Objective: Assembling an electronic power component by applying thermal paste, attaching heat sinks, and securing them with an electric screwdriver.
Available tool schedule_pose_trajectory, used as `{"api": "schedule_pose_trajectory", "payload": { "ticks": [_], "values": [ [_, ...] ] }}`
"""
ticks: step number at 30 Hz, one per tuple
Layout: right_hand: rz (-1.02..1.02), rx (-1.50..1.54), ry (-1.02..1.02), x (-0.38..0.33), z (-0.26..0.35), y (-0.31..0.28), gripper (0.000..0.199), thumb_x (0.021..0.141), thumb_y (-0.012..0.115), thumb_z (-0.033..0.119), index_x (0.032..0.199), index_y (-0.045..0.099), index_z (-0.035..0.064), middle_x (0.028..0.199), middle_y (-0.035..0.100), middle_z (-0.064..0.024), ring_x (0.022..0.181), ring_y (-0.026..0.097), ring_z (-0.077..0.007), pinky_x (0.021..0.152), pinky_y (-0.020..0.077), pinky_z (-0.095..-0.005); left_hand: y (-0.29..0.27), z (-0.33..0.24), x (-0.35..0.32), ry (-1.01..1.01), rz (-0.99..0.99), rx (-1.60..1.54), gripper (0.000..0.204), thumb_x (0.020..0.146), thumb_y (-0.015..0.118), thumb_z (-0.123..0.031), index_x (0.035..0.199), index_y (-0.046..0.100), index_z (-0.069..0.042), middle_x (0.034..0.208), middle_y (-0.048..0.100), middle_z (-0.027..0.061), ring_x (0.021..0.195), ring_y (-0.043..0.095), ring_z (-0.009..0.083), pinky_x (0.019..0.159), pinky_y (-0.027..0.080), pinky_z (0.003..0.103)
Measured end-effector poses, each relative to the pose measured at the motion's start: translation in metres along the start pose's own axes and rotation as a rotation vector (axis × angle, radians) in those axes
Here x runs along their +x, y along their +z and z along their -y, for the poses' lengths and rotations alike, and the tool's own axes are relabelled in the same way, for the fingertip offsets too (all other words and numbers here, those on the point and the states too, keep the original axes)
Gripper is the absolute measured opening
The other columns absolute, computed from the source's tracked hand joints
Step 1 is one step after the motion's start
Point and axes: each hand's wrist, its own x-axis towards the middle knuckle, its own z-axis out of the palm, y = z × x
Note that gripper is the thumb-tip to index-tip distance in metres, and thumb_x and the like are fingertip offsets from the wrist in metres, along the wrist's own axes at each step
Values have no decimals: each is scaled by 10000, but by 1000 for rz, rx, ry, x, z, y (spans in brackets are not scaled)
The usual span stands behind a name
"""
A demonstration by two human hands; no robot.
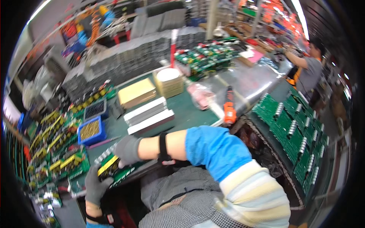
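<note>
Both my hands wear grey gloves and meet at the near left edge of the green work mat point(182, 110). My left hand point(95, 186) grips from below a green circuit board with a yellow block on it point(110, 167). My right hand point(127, 149) reaches across from the right and closes on the top of the same board. A black strap circles my right wrist, and a blue sleeve covers that upper arm.
Rows of green boards with yellow parts point(57, 148) fill the left. A blue bin of small brass parts point(90, 130) stands behind my hands, beside stacked flat trays point(150, 116). An orange power screwdriver point(229, 106) lies right of the mat. Another person point(310, 70) works far right.
</note>
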Motion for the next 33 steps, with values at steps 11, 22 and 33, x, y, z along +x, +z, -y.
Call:
{"api": "schedule_pose_trajectory", "payload": {
  "ticks": [11, 22, 33],
  "values": [
    [-38, -249, 12, -61, -43, 2, 263, 878, 589, 178, 1125, 615, 91, 874, 693, -146, 851, 683, -373, 693, 525, -474, -3, -12, -21, 6, -2, -54, 584, 665, 788, -168, 1172, 560, 10, 1011, 646, 176, 963, 641, 335, 821, 511, 424],
    [-719, -432, -304, -148, -33, -38, 364, 718, 696, 442, 901, 704, 126, 1184, 586, -108, 1278, 438, -365, 1126, 224, -611, -68, -88, -8, -166, -44, -473, 395, 889, 637, -27, 1267, 569, 62, 1101, 633, 82, 955, 589, 170, 841, 482, 285],
    [-877, -496, 87, -236, -61, -77, 669, 731, 645, 621, 1095, 673, 61, 973, 591, -92, 1038, 529, -305, 1049, 195, -639, -56, -163, 91, -204, 164, -794, 377, 897, 640, -223, 1157, 667, 49, 1186, 684, 140, 893, 660, 175, 708, 530, 251]
  ]
}}
